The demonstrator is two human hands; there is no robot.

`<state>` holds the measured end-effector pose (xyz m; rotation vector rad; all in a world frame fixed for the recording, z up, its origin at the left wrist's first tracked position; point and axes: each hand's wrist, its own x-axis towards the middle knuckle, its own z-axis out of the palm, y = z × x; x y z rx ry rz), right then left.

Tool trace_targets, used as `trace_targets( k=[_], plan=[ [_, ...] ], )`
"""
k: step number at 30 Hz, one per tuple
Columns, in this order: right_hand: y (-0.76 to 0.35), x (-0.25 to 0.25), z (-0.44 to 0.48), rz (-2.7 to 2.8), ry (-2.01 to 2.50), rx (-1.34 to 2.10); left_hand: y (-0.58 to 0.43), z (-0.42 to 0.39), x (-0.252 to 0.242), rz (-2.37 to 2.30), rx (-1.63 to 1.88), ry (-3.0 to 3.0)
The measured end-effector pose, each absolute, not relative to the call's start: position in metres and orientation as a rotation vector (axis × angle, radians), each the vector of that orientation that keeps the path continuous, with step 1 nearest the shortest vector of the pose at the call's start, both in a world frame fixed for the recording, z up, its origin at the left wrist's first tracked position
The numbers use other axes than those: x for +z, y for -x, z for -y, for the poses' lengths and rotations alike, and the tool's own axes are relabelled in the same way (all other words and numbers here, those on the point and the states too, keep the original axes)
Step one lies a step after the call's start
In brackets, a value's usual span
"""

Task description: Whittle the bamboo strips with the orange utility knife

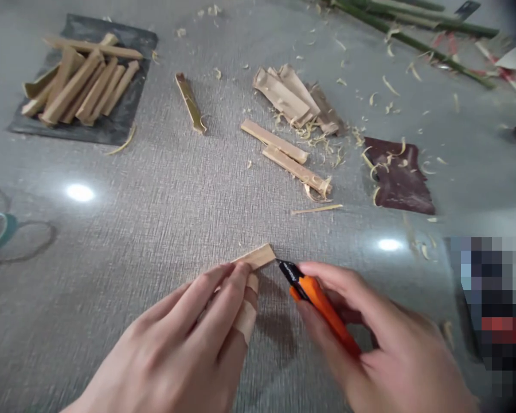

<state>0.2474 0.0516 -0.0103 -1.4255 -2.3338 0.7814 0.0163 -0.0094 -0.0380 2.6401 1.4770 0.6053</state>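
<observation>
My left hand [184, 327] is closed on a short, pale strip of wood or bamboo [262, 255], whose far end sticks out past the fingertips. Tape is wrapped around the thumb or a finger of that hand. In my right hand [382, 332] is an orange and black utility knife [322, 307], gripped between thumb and fingers. Its blade tip meets or nearly meets the right end of the strip. The underside of the strip is hidden by my left fingers.
Several cut sticks [81, 86] lie on a dark sheet [140, 43]. Two strips [279, 140], a bark-sided piece [190, 103], flat pale pieces [284, 94] and brown sandpaper [406, 189] lie beyond my hands, among curled shavings. Green stalks [391, 28] are far right; a teal tape roll [8, 232] is left.
</observation>
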Motion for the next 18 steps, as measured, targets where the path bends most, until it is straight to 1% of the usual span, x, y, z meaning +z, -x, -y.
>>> trace_targets(
  k=[4, 8, 10, 13, 15, 18],
  plan=[
    [-0.242, -0.014, -0.05, 2.372, 1.353, 0.728, -0.016, 0.013, -0.045, -1.519, 0.645, -2.637],
    [-0.241, -0.017, -0.047, 2.381, 1.387, 0.707, -0.016, 0.013, -0.048, -1.512, 0.654, -2.663],
    [-0.242, -0.018, -0.045, 2.369, 1.407, 0.717, -0.016, 0.011, -0.046, -1.505, 0.614, -2.658],
    [-0.241, -0.018, -0.044, 2.346, 1.432, 0.746, -0.016, 0.008, -0.042, -1.536, 0.649, -2.633],
    [-0.24, -0.018, -0.046, 2.327, 1.438, 0.768, -0.014, 0.006, -0.039, -1.585, 0.593, -2.554],
    [-0.24, -0.017, -0.05, 2.32, 1.423, 0.81, -0.01, 0.003, -0.037, -1.548, 0.592, -2.5]
  ],
)
